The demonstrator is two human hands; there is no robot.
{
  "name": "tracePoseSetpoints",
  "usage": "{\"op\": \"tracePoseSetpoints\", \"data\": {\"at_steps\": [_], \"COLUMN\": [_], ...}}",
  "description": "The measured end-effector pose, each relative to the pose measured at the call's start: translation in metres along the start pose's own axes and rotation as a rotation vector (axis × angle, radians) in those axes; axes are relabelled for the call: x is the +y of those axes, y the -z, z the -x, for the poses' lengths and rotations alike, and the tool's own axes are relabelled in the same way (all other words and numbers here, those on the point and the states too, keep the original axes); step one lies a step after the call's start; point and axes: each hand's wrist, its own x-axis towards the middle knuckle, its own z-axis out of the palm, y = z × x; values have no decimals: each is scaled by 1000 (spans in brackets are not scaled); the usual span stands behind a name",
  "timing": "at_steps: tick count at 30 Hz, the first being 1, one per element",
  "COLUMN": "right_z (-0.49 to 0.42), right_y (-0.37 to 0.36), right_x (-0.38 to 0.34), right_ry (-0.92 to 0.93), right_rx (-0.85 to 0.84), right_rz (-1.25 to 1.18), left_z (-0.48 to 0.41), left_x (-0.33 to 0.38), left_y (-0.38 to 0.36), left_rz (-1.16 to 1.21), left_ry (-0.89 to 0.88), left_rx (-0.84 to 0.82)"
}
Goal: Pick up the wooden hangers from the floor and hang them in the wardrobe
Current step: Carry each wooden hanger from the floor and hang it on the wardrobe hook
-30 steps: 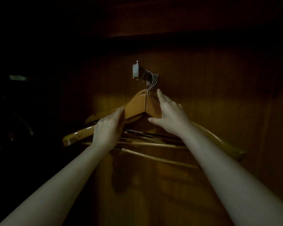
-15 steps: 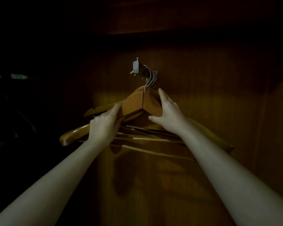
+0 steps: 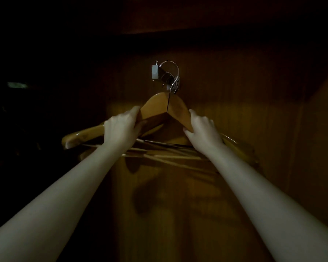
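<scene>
- the left hand (image 3: 121, 127) is gripping the left arm of the front hanger (image 3: 159, 108), fingers curling over the top edge and the thumb tucking in underneath
- the right hand (image 3: 203, 129) is pinching the right arm of that hanger, index finger lying along the top edge, thumb pressing from below
- so the hanger is sitting right between the two hands, with its peak pointing up above them and both arms sloping down into the grips
- its wire hook (image 3: 173, 72) is arcing up above both hands and looping over a metal peg (image 3: 160, 73); honestly can't tell whether it's resting on the peg or just hovering over it
- a few more wire hooks are bunching on the peg, just above the right hand
- the other hangers (image 3: 80, 135) are hanging just behind the hands: one arm is sticking out left of the left hand, another is poking out past the right wrist
- their bars (image 3: 169, 156) are fanning out at slightly different angles just below both wrists
- the wardrobe (image 3: 235, 120) back panel is glowing brown behind the hands, and everything left of the left hand is going pretty much black
</scene>
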Motion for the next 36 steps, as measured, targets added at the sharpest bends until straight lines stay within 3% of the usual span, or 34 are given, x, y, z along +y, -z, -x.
{"op": "tracePoseSetpoints", "data": {"at_steps": [6,15,22,36], "right_z": [5,-6,1,1], "right_y": [-3,2,-9,-13], "right_x": [0,0,0,-4], "right_ry": [44,14,-29,-111], "right_rx": [-86,-8,-93,-111], "right_rz": [-31,-42,-26,24], "left_z": [27,-4,4,-3], "left_x": [-3,-6,-15,6], "left_y": [-2,-10,-21,-18], "left_rz": [72,246,356,164], "left_ry": [46,40,42,245], "left_rx": [-135,-189,-305,-389]}}
